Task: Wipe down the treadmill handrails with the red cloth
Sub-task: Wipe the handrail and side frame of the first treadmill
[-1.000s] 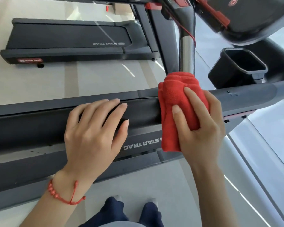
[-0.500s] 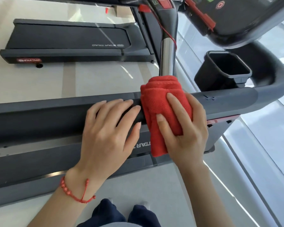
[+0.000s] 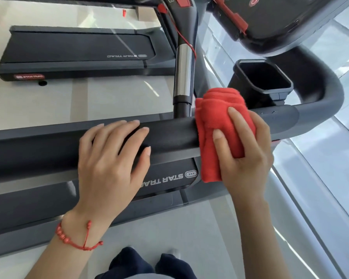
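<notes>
A dark grey treadmill handrail [image 3: 173, 135] runs left to right across the middle of the view and bends upward at the far right. The folded red cloth [image 3: 213, 117] is draped over the rail just right of the upright post. My right hand [image 3: 248, 158] presses the cloth onto the rail, fingers curled over its top. My left hand [image 3: 111, 164] rests flat on the bare rail to the left of the cloth, fingers spread, holding nothing. A red bead bracelet sits on the left wrist.
A chrome and black upright post [image 3: 182, 77] rises from the rail beside the cloth. A black cup holder [image 3: 262, 83] sits behind the rail at right, under the console [image 3: 270, 23]. A second treadmill deck [image 3: 79, 51] lies on the floor beyond. My feet [image 3: 149, 262] stand below.
The cloth and my right hand slid along the rail toward the bend at right, opening a gap between the two hands. My left hand stays flat on the rail.
</notes>
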